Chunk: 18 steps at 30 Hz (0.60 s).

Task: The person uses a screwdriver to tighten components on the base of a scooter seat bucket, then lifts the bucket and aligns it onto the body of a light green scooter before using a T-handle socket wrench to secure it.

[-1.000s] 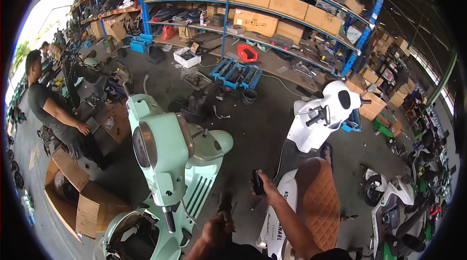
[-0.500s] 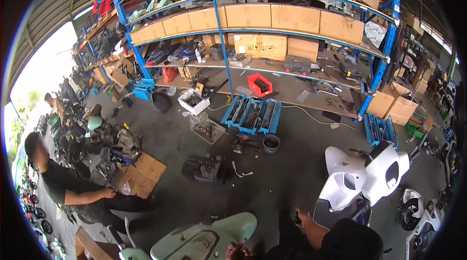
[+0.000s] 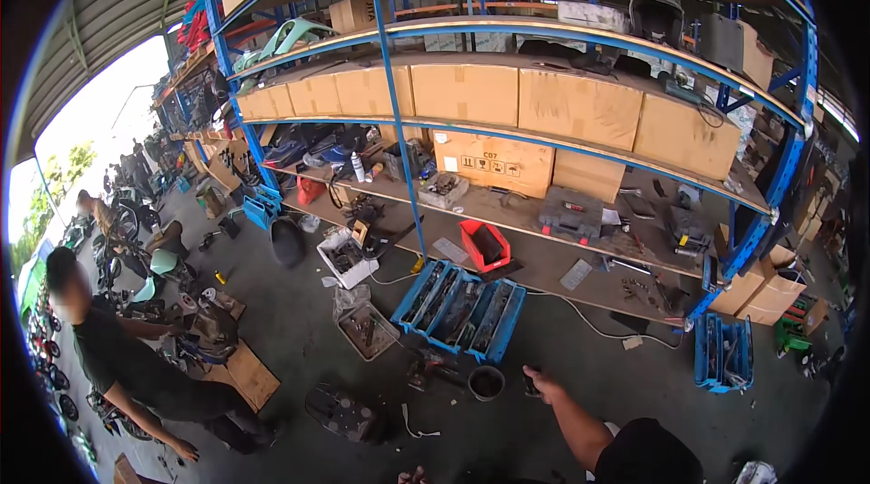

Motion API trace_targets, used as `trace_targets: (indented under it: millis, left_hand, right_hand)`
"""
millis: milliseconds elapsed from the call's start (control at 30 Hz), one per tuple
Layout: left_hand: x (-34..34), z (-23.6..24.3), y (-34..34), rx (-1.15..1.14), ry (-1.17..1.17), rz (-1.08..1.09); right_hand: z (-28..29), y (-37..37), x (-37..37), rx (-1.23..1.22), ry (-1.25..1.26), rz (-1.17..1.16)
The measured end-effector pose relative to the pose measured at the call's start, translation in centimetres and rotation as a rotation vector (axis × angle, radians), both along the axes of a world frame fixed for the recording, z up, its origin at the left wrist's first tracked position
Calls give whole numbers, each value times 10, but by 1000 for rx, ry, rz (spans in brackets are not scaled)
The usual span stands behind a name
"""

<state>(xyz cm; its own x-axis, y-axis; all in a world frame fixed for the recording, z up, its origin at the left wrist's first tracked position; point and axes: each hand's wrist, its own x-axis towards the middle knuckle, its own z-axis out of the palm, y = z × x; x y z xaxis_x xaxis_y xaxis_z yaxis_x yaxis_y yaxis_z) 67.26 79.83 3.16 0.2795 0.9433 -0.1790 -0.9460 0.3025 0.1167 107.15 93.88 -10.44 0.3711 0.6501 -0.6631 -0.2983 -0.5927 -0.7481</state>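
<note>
My right hand reaches forward from the lower right, its fingers closed round a small dark object too small to name. It is just right of a round dark bucket, apart from it. Only part of my left hand shows at the lower edge; its fingers look curled, and what they hold, if anything, is hidden. Ahead stands an opened blue cantilever toolbox full of tools. A power drill lies on the floor beside the bucket.
A blue-framed rack carries cardboard boxes and a red bin. Floor items include a white box, a parts tray, a dark vehicle part and a second blue toolbox. At left, a person stands by dismantled scooters.
My view has moved nearer the rack and toolbox. The green and white scooter bodies have mostly left the view. The person at left, seated before, now stands with one arm lowered.
</note>
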Motion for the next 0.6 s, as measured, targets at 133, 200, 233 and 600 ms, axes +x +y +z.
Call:
trace_targets:
  millis: [133, 200, 233, 600]
  left_hand:
    - [32, -24, 64, -111, 234, 177]
    - [63, -47, 102, -393, 304, 248]
    - [84, -40, 124, -497, 376, 269]
    - [219, -10, 266, -667, 370, 343]
  right_hand:
    - [64, 145, 37, 158, -14, -138]
    - [78, 208, 96, 260, 164, -220]
    - [94, 235, 115, 328, 236, -181]
    - [435, 562, 294, 1117, -1308, -8]
